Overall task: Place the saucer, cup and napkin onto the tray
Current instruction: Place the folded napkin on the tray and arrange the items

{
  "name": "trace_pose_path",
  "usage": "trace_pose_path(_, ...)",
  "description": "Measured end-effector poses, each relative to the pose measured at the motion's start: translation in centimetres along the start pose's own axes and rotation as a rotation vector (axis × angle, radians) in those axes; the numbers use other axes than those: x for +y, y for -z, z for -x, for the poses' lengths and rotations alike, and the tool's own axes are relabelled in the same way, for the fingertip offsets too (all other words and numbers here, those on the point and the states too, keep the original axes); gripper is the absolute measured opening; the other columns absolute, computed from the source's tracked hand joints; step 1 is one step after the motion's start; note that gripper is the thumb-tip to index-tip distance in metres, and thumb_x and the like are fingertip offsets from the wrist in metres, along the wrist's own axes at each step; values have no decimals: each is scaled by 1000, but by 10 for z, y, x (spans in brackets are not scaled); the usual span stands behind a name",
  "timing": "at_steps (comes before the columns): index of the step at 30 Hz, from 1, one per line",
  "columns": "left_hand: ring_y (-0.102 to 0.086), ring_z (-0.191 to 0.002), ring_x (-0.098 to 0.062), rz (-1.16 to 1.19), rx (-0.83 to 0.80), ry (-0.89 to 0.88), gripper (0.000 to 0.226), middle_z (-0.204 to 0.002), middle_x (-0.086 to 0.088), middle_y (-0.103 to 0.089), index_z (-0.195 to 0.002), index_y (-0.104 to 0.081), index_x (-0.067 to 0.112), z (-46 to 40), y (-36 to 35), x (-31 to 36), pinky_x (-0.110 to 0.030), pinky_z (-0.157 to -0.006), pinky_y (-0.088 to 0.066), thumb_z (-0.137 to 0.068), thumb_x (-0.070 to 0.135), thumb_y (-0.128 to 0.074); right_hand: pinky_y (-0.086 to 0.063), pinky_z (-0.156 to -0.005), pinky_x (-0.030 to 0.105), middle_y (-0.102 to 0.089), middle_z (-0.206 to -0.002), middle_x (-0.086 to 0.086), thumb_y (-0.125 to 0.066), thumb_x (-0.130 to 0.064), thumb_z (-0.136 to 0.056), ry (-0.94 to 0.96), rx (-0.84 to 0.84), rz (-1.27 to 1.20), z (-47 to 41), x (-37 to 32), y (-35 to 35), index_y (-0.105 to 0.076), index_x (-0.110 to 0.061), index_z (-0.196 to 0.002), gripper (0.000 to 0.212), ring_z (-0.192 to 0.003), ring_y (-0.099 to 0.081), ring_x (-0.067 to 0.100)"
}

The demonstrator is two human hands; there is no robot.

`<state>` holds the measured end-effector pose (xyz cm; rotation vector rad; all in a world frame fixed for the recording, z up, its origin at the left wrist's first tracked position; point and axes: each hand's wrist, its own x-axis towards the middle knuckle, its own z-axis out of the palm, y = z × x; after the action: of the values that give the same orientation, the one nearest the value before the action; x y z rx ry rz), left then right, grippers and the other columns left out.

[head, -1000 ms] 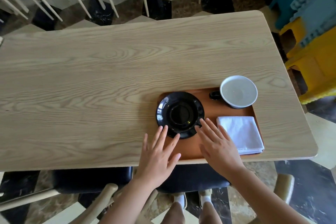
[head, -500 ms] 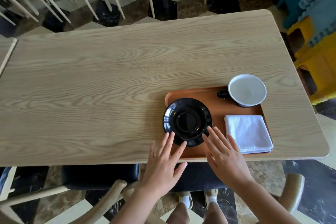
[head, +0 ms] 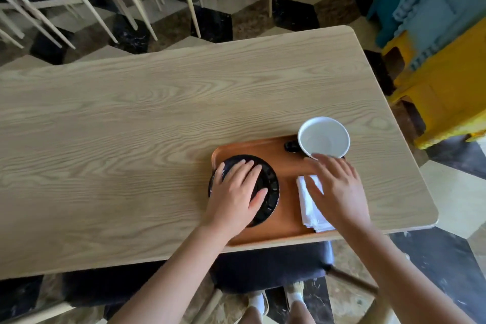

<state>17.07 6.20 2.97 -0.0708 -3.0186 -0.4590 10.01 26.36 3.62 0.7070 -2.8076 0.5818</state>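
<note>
On the tray (head: 282, 163) at the desk's (head: 131, 126) near edge, the left hand (head: 236, 191) lies spread on the saucer (head: 271, 187); the right hand (head: 335, 188) hovers spread over the napkin (head: 309, 208), fingertips touching the cup (head: 324, 137) at the tray's far corner.

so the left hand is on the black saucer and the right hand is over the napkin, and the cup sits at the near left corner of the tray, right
Not quite. The head view shows the cup at the far right corner of the tray, not the near left. The rest holds: the left hand lies on the black saucer, and the right hand is over the napkin.
</note>
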Motion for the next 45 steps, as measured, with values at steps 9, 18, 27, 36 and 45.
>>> trace_pose_path(9, -42, -128, -25, -11, -140, -123, 49, -142, -9, -45, -134, -43, 16, -123, -19, 47, -47, -107, -25, -89, 34, -52, -41, -94, 41, -47, -140, 5, -55, -21, -85, -250, -352, 100, -76, 76, 15, -40, -18, -134, 51, -125, -44, 28)
trace_pose_path(18, -56, -114, -32, 99, -183, -65, 41, -147, -10, -39, -121, -58, 7, -118, -31, 46, -42, -90, -49, -88, 32, -57, -46, -75, 36, -64, -107, 21, -52, -6, -82, -314, -320, -177, -72, 85, 3, -45, -20, -132, 52, -94, -59, 36)
trace_pose_path(27, -59, -112, -30, 194, -154, 13, 42, -143, -9, -46, -119, -60, 8, -93, -20, 23, -42, -92, -50, -83, 29, -66, -37, -72, 26, -66, -104, 15, -54, -4, -79, -270, -303, -305, -65, 65, -11, -51, -19, -127, 50, -91, -60, 32)
trace_pose_path(36, -49, -123, -28, 215, -169, 44, 47, -146, -7, -41, -127, -53, 11, -87, -20, 22, -39, -101, -42, -86, 29, -63, -42, -73, 31, -64, -107, 13, -54, -8, -83, -219, -292, -333, -60, 61, -10, -47, -17, -129, 48, -91, -60, 32)
trace_pose_path(45, -52, -116, -24, 152, 135, -89, 37, -126, -12, -56, -122, -53, 7, -15, -41, 69, -40, -94, -46, -89, 22, -50, -55, -76, 42, -66, -116, 14, -72, -17, -75, -100, -259, -89, 17, 73, 12, -60, -7, -116, 43, -107, -62, 32)
